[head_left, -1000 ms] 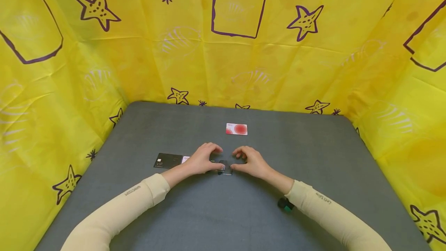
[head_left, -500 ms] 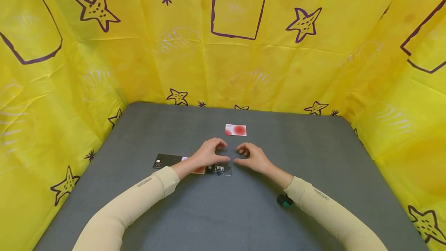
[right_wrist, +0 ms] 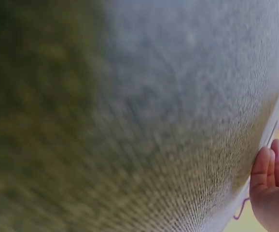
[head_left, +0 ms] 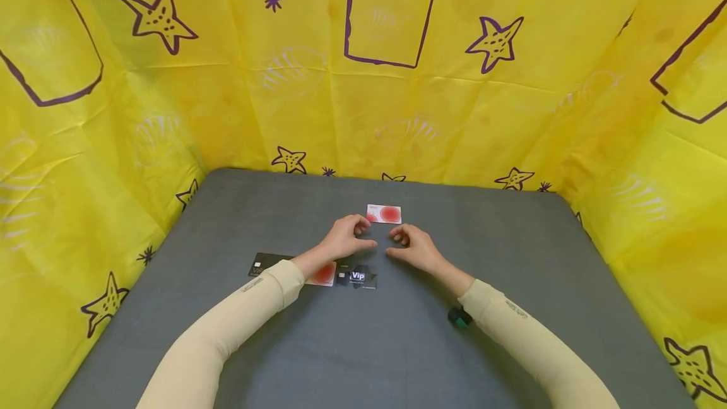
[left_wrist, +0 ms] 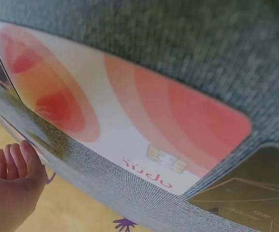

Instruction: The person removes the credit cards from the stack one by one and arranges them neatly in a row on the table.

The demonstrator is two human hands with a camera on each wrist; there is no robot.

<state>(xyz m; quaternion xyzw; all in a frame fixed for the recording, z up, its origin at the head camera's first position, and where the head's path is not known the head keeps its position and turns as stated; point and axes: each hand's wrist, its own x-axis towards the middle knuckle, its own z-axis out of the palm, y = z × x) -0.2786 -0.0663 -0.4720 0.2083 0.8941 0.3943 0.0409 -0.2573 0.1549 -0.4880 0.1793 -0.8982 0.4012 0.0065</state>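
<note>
My left hand [head_left: 346, 237] hovers over the grey table, fingers loosely bent and nothing held. Facing it across a small gap, my right hand [head_left: 419, 248] is likewise relaxed and holds nothing. Just beyond both hands lies a white card with red circles [head_left: 384, 214], nearest to the left fingertips; whether they touch it I cannot tell. Closer to me is a row of cards: a black VIP card [head_left: 259, 264], a white and red card [left_wrist: 144, 116] partly covered by the left forearm in the head view, and a black Vip card [head_left: 357, 276] at the row's right end.
The grey tabletop [head_left: 363, 358] extends around the cards. A yellow patterned cloth [head_left: 318, 100] encloses its back and both sides. A small black and green object [head_left: 459, 317] shows beneath the right sleeve cuff.
Both hands have moved forward, away from the row of cards and toward the far card. The black Vip card has come into fuller view; the cards have not visibly shifted.
</note>
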